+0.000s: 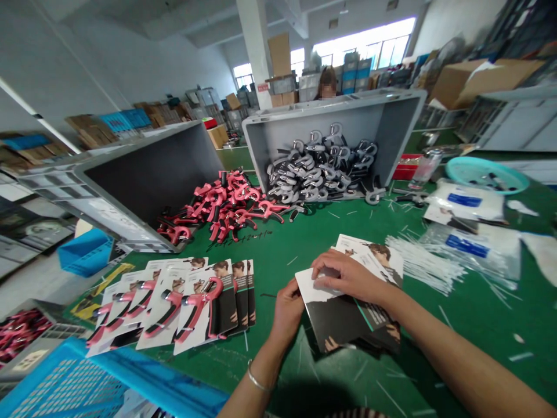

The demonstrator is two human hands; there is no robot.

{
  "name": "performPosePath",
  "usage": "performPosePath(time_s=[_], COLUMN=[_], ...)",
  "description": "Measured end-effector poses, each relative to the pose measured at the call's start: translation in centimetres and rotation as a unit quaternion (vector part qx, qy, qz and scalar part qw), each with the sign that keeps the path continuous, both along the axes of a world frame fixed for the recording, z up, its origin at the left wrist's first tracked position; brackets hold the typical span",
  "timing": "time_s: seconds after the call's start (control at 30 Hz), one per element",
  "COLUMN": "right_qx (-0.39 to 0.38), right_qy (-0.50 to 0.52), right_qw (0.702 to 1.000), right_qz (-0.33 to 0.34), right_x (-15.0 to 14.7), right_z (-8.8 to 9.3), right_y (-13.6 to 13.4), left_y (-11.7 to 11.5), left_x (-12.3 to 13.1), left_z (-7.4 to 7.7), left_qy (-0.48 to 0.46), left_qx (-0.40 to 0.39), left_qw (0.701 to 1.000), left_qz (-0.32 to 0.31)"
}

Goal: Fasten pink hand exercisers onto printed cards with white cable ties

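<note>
green work table [300, 255], strewn with white plastic strips [418, 261]; stack of printed cards [352, 316] on it, gripped by left hand [287, 310] and right hand [348, 276], close together; pink hand grippers [221, 206]; grey hand grippers [317, 171] in tilted grey crate [383, 110]; cartons [278, 55], windows [361, 46] beyond.

head-worn camera | faces forward, down | close above left hand [287, 310], right hand [348, 276]

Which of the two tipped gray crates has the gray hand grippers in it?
The far crate straight ahead, holding gray-and-black hand grippers; the left crate has pink-and-black ones at its mouth.
</note>
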State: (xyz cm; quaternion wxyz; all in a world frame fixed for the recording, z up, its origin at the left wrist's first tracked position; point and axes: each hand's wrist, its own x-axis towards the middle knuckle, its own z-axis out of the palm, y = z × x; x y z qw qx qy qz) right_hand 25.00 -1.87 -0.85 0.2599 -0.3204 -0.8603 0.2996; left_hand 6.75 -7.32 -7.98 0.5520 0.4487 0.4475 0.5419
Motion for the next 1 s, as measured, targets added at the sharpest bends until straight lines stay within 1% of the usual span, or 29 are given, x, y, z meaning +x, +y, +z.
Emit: performPosePath(time_s=[0.07,0.13,0.17,0.23,0.3,0.33,0.37,0.4,0.47,0.5,0.53,0.57,0.63,0.67,0.7,0.73,0.8,0.83,0.87,0.9,0.97,1.0], right_qx=[0.017,0.029,0.03,0.025,0.022,0.024,0.026,0.027,0.029,0.032,0.038,0.045,0.056,0.051,0.043,0.034,-0.004,-0.024,-0.036,-0.039,-0.044,-0.053], right_qy=[-0.007,-0.004,0.001,0.015,0.021,0.019,0.017,0.016,0.027,0.041,0.06,0.082,0.131,0.152,0.172,0.187,0.192,0.191,0.194,0.201,0.22,0.226], right_qw=[1.0,0.999,0.999,0.998,0.997,0.997,0.998,0.998,0.999,0.999,0.997,0.994,0.978,0.969,0.957,0.944,0.922,0.914,0.907,0.896,0.865,0.85], right_qz=[0.009,0.019,0.028,0.052,0.066,0.066,0.063,0.057,0.034,0.014,-0.017,-0.055,-0.15,-0.19,-0.231,-0.271,-0.335,-0.356,-0.373,-0.394,-0.448,-0.474], right_x=[0.1,0.2,0.2,0.2,0.1,0.0,-0.1,-0.1,0.3,0.8,1.5,2.4,4.7,6.0,7.2,8.2,9.7,10.1,10.3,10.3,10.5,10.7], right_z=[0.0,-0.1,0.0,0.1,0.3,0.4,0.6,0.9,1.5,1.9,2.2,2.5,2.4,2.0,1.3,0.4,-1.9,-3.2,-4.5,-5.7,-7.7,-8.6], right_y=[0.0,-0.1,-0.1,-0.1,-0.1,-0.1,-0.1,-0.2,-0.6,-0.9,-1.5,-2.1,-3.6,-4.3,-5.0,-5.7,-6.8,-7.3,-7.8,-8.3,-9.1,-9.3], left_y=[-0.2,-0.7,-0.9,-0.9,-0.1,0.6,1.4,2.2,3.5,3.7,3.6,3.1,1.3,0.1,-1.2,-2.3,-3.6,-3.5,-2.9,-1.8,2.0,4.4], left_x=[-0.1,-0.8,-1.3,-2.6,-3.8,-4.1,-4.3,-4.3,-3.9,-3.6,-3.2,-2.8,-2.0,-1.5,-1.1,-0.8,-0.4,-0.6,-1.0,-1.6,-3.4,-4.6], left_z=[0.2,0.6,0.8,1.3,1.9,2.2,2.6,3.0,4.0,4.4,4.7,4.9,4.7,4.4,4.0,3.6,3.1,3.1,3.2,3.5,3.9,3.9], left_qy=[-0.036,-0.068,-0.068,-0.017,0.083,0.126,0.159,0.178,0.18,0.168,0.15,0.129,0.085,0.066,0.055,0.056,0.113,0.158,0.207,0.255,0.34,0.4], left_qx=[-0.011,-0.019,-0.023,-0.026,-0.012,-0.002,0.004,0.004,-0.017,-0.034,-0.052,-0.067,-0.084,-0.088,-0.088,-0.088,-0.056,-0.028,0.005,0.04,0.09,0.109], left_qw=[0.999,0.997,0.997,0.999,0.996,0.992,0.987,0.983,0.97,0.964,0.964,0.97,0.986,0.99,0.992,0.992,0.987,0.983,0.976,0.965,0.936,0.909], left_qz=[0.002,-0.022,-0.039,-0.041,0.008,0.017,0.0,-0.044,-0.164,-0.203,-0.212,-0.195,-0.116,-0.086,-0.07,-0.077,-0.095,-0.089,-0.07,-0.041,0.01,0.028])
